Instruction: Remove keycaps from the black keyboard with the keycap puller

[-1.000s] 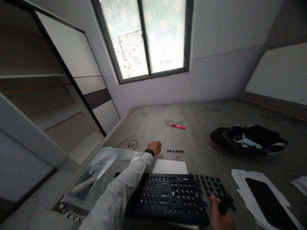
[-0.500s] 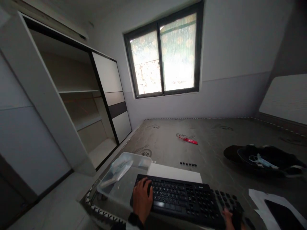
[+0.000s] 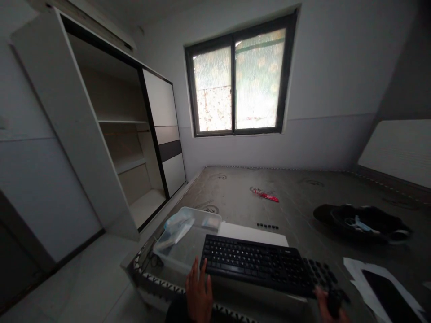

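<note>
Black keyboard point(image 3: 252, 264), one, lower centre of the frame, tilted slightly down to the right; a white flat panel point(image 3: 252, 233) shows along its upper edge. Left hand point(image 3: 199, 291), bottom centre: grip empty, fingers spread apart, just beside the keyboard's lower left corner; whether a fingertip touches it cannot be told. Right hand point(image 3: 325, 306), bottom right: grip closed, thumb and fingers together on a dark object point(image 3: 334, 304), too blurred to identify, near the keyboard's right end. Loose black keycaps point(image 3: 319, 269), a cluster, right of the keyboard. Small black pieces point(image 3: 267, 226), one short row, above the panel. Clear plastic tub point(image 3: 188, 255), left of the keyboard, contents partly visible. Red item point(image 3: 269, 196), centre right. Black cap point(image 3: 373, 220), right side, pale blue item point(image 3: 360, 224) inside. Dark phone-like slab point(image 3: 387, 291) on white paper point(image 3: 355, 273), lower right. All rest on a grey-brown mattress point(image 3: 232, 197).
</note>
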The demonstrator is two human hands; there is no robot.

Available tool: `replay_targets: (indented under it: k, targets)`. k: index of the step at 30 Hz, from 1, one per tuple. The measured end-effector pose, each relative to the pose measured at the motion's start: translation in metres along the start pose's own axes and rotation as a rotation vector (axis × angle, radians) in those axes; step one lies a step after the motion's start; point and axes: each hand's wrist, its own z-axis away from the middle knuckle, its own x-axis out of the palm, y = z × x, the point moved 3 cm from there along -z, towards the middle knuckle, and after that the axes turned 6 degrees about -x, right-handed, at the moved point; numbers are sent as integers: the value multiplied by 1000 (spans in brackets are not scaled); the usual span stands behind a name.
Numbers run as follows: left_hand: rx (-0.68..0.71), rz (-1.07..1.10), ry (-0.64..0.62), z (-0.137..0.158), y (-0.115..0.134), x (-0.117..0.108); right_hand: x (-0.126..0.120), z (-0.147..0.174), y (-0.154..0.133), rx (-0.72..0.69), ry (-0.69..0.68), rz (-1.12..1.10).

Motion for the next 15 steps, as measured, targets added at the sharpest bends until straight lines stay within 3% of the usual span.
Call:
replay_targets:
  k: [6,15]
  targets:
    - [19,35,37,9,0,6,5,20,-4,-67,4,34]
    - [41,53,-50,16,9,1,14,10,12,-65,-28,91]
